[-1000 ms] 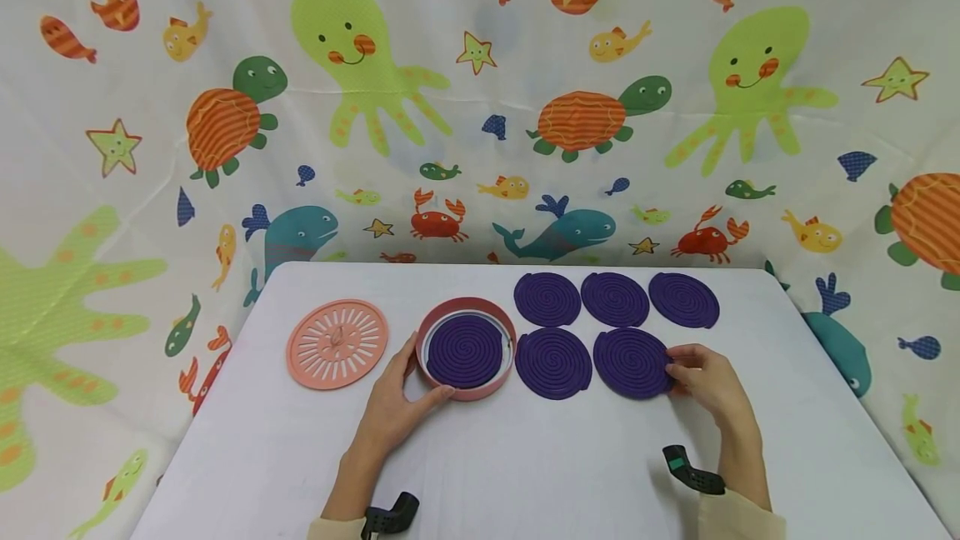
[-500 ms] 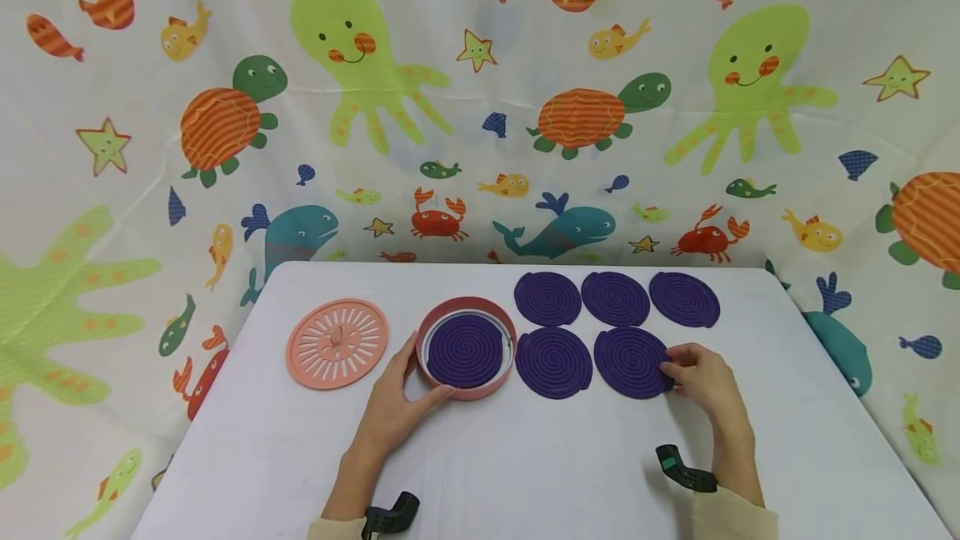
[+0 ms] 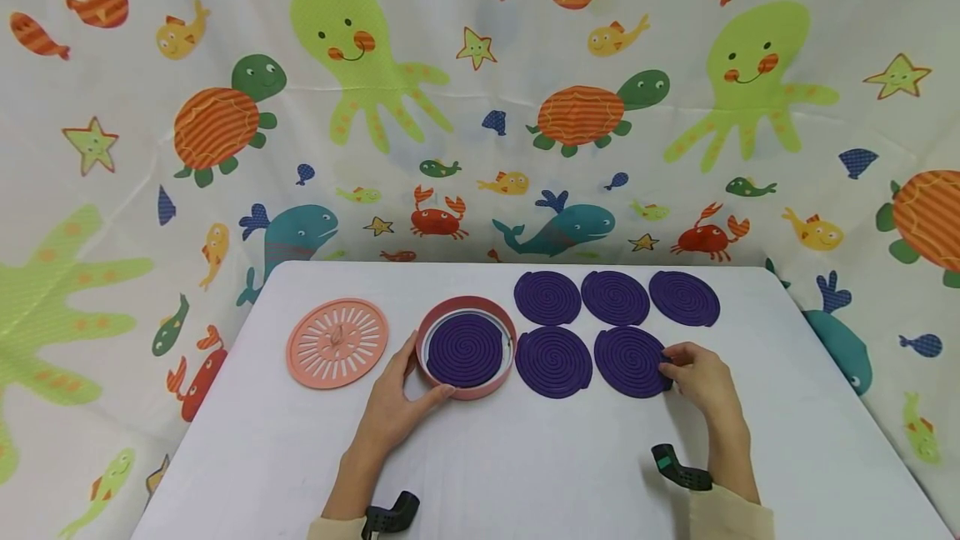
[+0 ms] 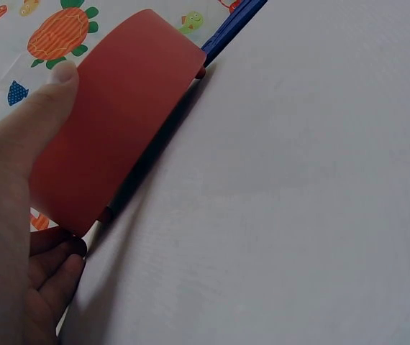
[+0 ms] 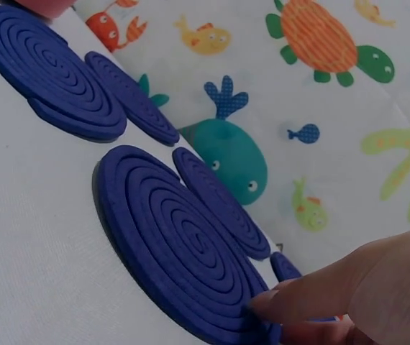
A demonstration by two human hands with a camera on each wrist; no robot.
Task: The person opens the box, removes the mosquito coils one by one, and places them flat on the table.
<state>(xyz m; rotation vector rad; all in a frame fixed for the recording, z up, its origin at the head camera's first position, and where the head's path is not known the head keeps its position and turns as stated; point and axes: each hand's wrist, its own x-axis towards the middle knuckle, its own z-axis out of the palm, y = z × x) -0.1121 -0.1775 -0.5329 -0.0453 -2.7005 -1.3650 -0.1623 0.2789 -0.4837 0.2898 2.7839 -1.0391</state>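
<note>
On the white table, my left hand (image 3: 393, 407) grips the side of a round pink-red mosquito coil holder (image 3: 468, 303). Its thumb lies along the near rim, and the left wrist view shows fingers around the outer wall (image 4: 119, 108). Inside the holder lies a purple mosquito coil (image 3: 465, 350). To the right, my right hand (image 3: 703, 382) pinches the right edge of another purple mosquito coil (image 3: 632, 362), thumb on top in the right wrist view, where the coil (image 5: 190, 237) looks flat near the table. Left of the holder is a slotted pink lid (image 3: 309, 365).
One coil (image 3: 553, 362) lies between the holder and the pinched coil. Behind are three more coils in a row: left (image 3: 547, 298), middle (image 3: 615, 298) and right (image 3: 684, 298). A sea-animal patterned cloth (image 3: 465, 107) hangs behind the table (image 3: 525, 473).
My right hand has shifted slightly left, with its thumb further onto the coil's edge. The left hand and holder stay in place.
</note>
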